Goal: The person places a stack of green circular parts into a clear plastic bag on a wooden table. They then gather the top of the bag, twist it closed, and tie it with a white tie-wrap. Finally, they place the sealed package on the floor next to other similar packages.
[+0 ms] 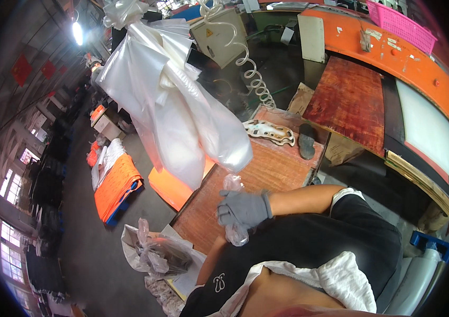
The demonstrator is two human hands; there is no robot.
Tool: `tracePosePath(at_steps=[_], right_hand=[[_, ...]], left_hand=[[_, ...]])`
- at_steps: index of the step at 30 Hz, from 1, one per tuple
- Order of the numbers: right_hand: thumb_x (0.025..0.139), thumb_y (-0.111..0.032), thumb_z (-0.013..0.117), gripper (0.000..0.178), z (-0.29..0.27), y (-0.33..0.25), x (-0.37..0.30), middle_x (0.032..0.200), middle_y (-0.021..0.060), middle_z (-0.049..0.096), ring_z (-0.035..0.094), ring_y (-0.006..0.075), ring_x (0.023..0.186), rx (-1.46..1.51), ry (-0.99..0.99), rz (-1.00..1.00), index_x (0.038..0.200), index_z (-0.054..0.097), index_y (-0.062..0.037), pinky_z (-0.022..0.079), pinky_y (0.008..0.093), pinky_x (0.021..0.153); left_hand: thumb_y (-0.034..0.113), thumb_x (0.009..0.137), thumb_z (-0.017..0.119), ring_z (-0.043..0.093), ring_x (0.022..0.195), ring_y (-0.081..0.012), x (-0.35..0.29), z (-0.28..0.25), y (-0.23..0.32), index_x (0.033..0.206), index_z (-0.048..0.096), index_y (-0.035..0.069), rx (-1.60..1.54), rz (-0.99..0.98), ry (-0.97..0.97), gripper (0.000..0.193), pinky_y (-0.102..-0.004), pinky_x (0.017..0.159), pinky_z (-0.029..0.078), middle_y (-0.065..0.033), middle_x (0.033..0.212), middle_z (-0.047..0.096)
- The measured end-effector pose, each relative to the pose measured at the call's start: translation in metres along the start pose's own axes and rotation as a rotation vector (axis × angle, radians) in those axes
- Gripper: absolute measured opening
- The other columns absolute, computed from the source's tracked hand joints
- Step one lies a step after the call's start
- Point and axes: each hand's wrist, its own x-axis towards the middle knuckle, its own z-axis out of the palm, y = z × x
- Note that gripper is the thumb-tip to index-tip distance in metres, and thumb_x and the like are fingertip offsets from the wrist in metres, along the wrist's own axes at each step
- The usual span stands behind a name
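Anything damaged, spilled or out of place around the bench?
Mostly wear: the red-brown board right of the bench looks blotchy and uneven, and the orange machine panel beyond it carries ragged pale patches. No obvious spill.

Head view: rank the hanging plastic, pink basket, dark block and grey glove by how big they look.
1. Hanging plastic, clearly largest.
2. Pink basket and grey glove: too alike to rank; the basket is cut by the picture's edge.
3. Dark block, smallest.

Right hand (244,209) gray-gloved, fingers (225,208) curled
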Motion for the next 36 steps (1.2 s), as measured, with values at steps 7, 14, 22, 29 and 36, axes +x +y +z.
tracePosePath(at_steps=[7,14,22,29,36], right_hand=[[0.076,-0.037,0.062,0.034,-0.021,0.026,-0.051,0.083,0.0131,0.062,0.059,0.0282,0.069,0.39,-0.371,0.696,0.09,0.059,-0.007,0.046,0.038,0.064],[0.084,-0.027,0.056,0.023,-0.017,-0.004,-0.062,0.082,0.0088,0.061,0.058,0.0172,0.079,1.191,-0.174,0.821,0.09,0.059,-0.0048,0.046,0.0328,0.072],[0.086,-0.014,0.055,0.025,0.009,0.007,-0.088,0.096,0.0083,0.061,0.055,0.0145,0.089,1.074,-0.23,0.495,0.109,0.055,-0.0021,0.045,0.0308,0.079],[0.079,-0.015,0.06,0.046,0.002,0.005,-0.076,0.104,0.0041,0.06,0.055,0.0143,0.095,1.062,0.063,0.814,0.123,0.05,-0.008,0.044,0.0311,0.085],[0.075,-0.02,0.063,0.054,0.022,0.003,-0.066,0.108,0.002,0.061,0.054,0.0136,0.103,0.752,-0.235,0.995,0.126,0.049,-0.0101,0.041,0.0295,0.09]], left_hand=[[0.034,0.095,0.041,0.054,0.054,-0.0128,0.026,0.01,0.024,0.098,0.059,0.002,-0.394,-0.318,0.256,0.037,-0.026,0.049,0.044,-0.007,0.07,0.06],[0.035,0.095,0.037,0.059,0.084,-0.0183,0.028,0.011,0.024,0.121,0.044,0.002,-0.596,-0.211,0.087,0.043,-0.0296,0.069,0.048,-0.0099,0.098,0.059],[0.003,0.076,0.066,0.053,0.104,-0.0185,0.022,0.007,0.028,0.125,0.041,0.003,-0.638,-0.193,-0.032,0.056,-0.0316,0.091,0.042,-0.0107,0.114,0.055],[0.005,0.078,0.065,0.053,0.098,-0.0143,0.02,0.004,0.026,0.117,0.047,0.004,-0.49,-0.116,-0.047,0.043,-0.0271,0.087,0.042,-0.0064,0.106,0.055],[0.001,0.081,0.062,0.052,0.088,-0.011,0.029,0.021,0.023,0.11,0.051,0.003,-0.33,-0.229,0.355,0.032,-0.0244,0.078,0.043,-0.0038,0.098,0.053]])
